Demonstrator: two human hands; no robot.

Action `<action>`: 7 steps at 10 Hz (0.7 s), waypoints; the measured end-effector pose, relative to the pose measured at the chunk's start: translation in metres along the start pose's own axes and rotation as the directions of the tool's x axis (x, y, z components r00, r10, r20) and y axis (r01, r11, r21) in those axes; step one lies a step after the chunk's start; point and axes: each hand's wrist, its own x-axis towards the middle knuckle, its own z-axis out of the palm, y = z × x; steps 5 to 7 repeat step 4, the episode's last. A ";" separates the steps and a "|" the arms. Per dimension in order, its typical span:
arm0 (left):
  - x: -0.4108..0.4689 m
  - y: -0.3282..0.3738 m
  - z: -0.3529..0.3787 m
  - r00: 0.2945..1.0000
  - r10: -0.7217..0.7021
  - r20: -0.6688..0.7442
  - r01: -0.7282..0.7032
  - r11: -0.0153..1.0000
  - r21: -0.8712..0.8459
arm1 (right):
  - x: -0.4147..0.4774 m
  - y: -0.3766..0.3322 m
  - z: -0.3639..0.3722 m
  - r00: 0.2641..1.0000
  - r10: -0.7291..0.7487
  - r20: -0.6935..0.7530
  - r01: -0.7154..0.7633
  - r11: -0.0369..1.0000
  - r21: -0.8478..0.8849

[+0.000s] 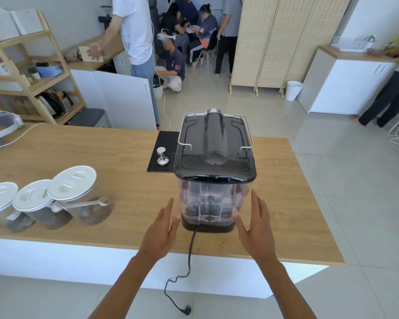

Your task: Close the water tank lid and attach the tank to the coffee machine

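Head view: the left hand point(162, 229) and right hand point(255, 223), fingers spread and holding nothing, flank the clear water tank point(211, 199) seated on the coffee machine point(214, 143), seemingly just let go.

The clear water tank point(211, 201) is seated upright at the back of the black coffee machine point(214, 146), its dark lid point(214, 174) shut, near the counter's point(297, 203) near edge.

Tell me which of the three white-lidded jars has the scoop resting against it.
The rightmost jar, nearest the coffee machine: the scoop lies across its front. The other two carry none.
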 end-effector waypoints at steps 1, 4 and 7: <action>-0.007 -0.046 0.028 0.991 -0.062 0.115 0.047 0.990 0.133 | -0.026 0.036 0.026 0.990 0.086 0.111 -0.073 0.991 -0.112; -0.026 -0.084 0.077 0.997 -0.072 0.012 0.062 0.926 0.373 | -0.073 0.083 0.071 0.970 0.138 0.202 -0.081 0.961 -0.266; -0.026 -0.084 0.077 0.997 -0.072 0.012 0.062 0.926 0.373 | -0.073 0.083 0.071 0.970 0.138 0.202 -0.081 0.961 -0.266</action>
